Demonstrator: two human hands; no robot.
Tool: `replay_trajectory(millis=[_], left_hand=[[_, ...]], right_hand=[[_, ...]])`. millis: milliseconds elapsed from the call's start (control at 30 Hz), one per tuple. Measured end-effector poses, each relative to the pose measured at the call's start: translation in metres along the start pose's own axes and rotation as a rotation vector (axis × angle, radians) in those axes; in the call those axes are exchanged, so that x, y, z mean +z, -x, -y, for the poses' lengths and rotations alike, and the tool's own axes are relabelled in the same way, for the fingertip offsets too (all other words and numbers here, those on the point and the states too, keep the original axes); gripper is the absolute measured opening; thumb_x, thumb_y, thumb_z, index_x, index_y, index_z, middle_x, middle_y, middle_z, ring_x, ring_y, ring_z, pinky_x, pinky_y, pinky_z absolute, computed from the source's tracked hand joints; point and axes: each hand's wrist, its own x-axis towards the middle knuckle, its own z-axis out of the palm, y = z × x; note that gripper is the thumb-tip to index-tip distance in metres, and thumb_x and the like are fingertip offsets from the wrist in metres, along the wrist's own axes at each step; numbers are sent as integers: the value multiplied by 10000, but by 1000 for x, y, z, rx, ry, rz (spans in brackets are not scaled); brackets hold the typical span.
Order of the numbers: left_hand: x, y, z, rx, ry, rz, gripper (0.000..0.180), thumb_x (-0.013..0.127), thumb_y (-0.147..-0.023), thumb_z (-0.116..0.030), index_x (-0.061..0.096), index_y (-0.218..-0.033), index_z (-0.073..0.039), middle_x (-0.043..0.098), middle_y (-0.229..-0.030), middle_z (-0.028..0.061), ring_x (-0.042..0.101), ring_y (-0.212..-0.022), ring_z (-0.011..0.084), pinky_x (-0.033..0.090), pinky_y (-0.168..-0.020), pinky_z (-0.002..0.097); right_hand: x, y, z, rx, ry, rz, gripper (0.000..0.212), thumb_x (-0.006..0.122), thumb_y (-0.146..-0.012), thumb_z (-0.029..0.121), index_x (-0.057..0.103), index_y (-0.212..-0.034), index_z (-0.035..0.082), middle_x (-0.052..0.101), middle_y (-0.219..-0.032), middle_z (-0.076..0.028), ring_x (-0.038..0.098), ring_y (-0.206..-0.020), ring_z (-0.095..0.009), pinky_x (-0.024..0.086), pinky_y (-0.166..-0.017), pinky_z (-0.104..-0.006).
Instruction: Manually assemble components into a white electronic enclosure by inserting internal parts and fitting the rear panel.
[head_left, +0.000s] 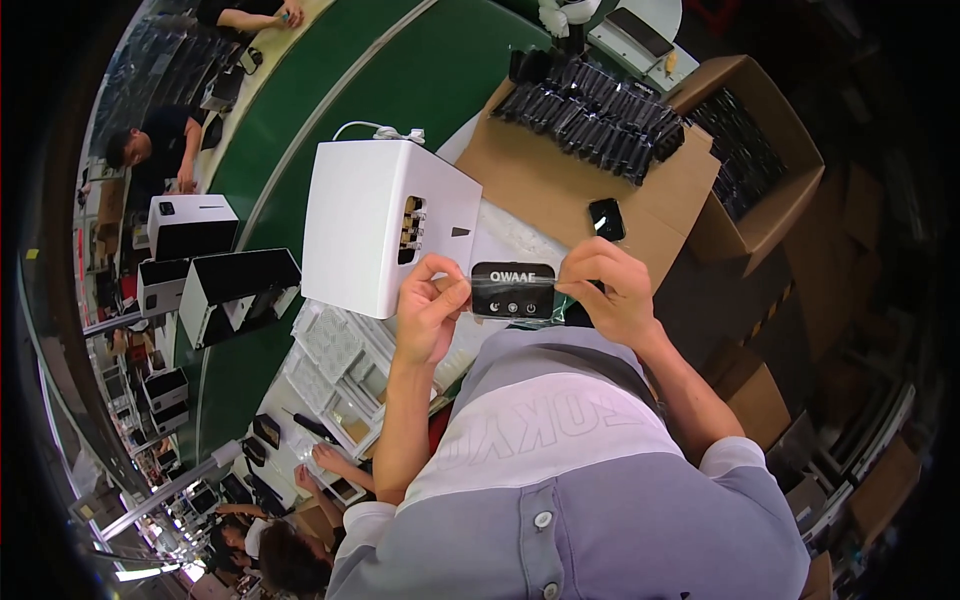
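In front of my torso I hold a small black rectangular panel in a clear plastic bag (512,289), with white lettering and three icons on its face. My left hand (432,305) pinches the left edge of the bag. At its right upper edge, my right hand (607,290) grips the plastic between thumb and fingers. A similar black panel (606,219) lies on a flat cardboard sheet (690,200) just beyond my right hand. Several bagged black panels (590,112) stand in packed rows farther back on that sheet. Beyond my left hand stands a white appliance housing (350,225) with a side cutout.
An open carton (795,150) with more bagged black pieces stands at the right. Green conveyor surface (370,95) curves along the left, carrying white-and-black housings (240,290). White trays (335,350) lie near my left forearm. Co-workers (155,150) work at far left and lower left.
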Motion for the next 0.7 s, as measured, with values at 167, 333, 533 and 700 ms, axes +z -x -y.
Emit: replay_trajectory(millis=[167,333,533,700], left_hand=[[14,6,-7,5,39,-38,111,676,-942,-54,576,-982,-81,679,-763,53,649,-673,125,529,-572,286],[3,3,-1,-118,143,37,129,663,-921,-36,583,-1018,-65,690,-860,75,672,-768,157,566,-642,325],[-1,16,-20,-64,127,94,170,618,-958,-199,570,-998,-42,679,-889,81,668,-787,164,558,-666,319],[-1,12,-24,-203,145,168,236,568,-996,-277,571,-1019,-43,678,-892,50,659,-789,130,533,-673,289]], right_hand=[[-4,-6,14,-221,305,52,80,720,-813,-53,674,-799,10,670,-858,-98,647,-720,-214,521,-622,-314],[0,-10,15,30,19,16,158,725,-758,-134,672,-848,-16,671,-857,-92,642,-767,-181,505,-685,-278],[0,-31,26,206,-101,196,168,706,-730,-175,665,-817,-38,665,-848,-78,617,-751,-142,470,-669,-249],[-9,-51,40,208,-119,306,158,729,-709,-160,672,-786,-34,671,-835,-76,626,-732,-130,477,-653,-251]])
